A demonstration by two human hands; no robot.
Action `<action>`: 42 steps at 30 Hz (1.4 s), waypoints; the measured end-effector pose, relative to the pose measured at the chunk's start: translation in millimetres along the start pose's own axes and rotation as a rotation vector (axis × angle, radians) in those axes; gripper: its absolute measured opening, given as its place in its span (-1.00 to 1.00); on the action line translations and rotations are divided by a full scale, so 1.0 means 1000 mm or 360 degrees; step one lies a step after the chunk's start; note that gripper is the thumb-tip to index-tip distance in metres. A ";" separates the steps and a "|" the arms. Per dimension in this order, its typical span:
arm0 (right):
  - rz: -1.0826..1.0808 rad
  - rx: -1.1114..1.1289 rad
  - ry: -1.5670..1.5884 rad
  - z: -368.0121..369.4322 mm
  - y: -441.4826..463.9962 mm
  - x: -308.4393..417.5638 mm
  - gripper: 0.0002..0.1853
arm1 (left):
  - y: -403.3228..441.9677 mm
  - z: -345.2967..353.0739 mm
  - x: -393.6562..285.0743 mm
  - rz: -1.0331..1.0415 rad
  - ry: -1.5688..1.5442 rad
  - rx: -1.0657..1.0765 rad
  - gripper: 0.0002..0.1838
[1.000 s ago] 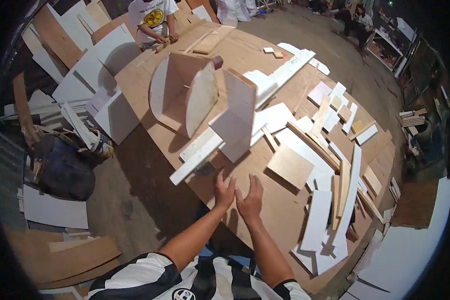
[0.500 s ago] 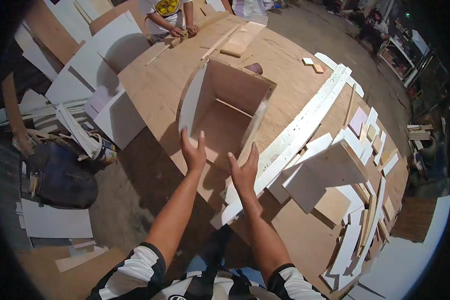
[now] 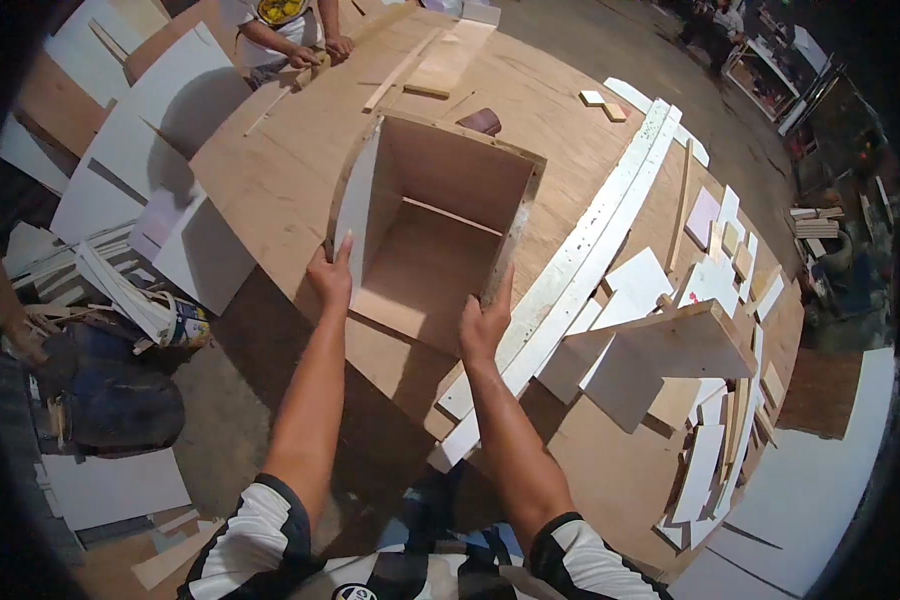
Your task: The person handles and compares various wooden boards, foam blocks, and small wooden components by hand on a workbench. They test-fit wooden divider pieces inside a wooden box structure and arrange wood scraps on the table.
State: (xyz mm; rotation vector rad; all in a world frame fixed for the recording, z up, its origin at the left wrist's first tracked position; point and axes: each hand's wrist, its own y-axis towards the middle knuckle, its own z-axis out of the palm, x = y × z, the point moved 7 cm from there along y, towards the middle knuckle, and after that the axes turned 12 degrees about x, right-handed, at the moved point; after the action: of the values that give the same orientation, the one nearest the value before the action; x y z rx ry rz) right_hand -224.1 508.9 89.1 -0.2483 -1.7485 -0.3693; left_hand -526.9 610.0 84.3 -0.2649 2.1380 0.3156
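Note:
An open plywood box (image 3: 438,265), brown inside with a pale curved panel on its left, sits tilted on the round wooden table (image 3: 560,110). My left hand (image 3: 331,278) grips the lower end of its left wall, thumb up along the inside face. My right hand (image 3: 485,322) is closed round the lower end of the right wall, with the fingers partly hidden behind it. A narrow gap shows between the box's far panel and its base. Just right of my right hand lies a long white board (image 3: 592,235).
An L-shaped white-and-wood piece (image 3: 660,355) stands on the right, among several offcuts (image 3: 702,470). A dark red object (image 3: 480,121) lies behind the box. Across the table, another person's hands (image 3: 320,52) hold a wooden piece. White panels (image 3: 170,130) lean at the left.
Both hands have closed on the box's side walls, where the fingers were more loosely placed before. The box appears slightly turned and nearer; the whole view has shifted a little.

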 end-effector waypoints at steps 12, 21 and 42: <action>-0.0215 0.0358 0.0168 -0.028 -0.074 0.076 -0.17 | -0.146 -0.133 -0.029 0.0057 0.0080 -0.0574 -0.51; -0.0271 0.0655 0.0440 -0.138 -0.222 0.110 -0.10 | -0.382 -0.208 -0.111 0.0040 0.0328 -0.0813 -0.58; 0.0129 0.0306 0.0352 -0.515 -0.390 0.016 -0.14 | -0.675 0.006 -0.160 0.0073 -0.0130 -0.0237 -0.43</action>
State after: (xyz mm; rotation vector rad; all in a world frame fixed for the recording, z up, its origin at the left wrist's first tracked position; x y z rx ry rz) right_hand 98.7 -47.6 153.8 -0.1336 -1.5387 -0.1614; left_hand -227.7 -14.1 131.1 -0.2840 2.0451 0.5048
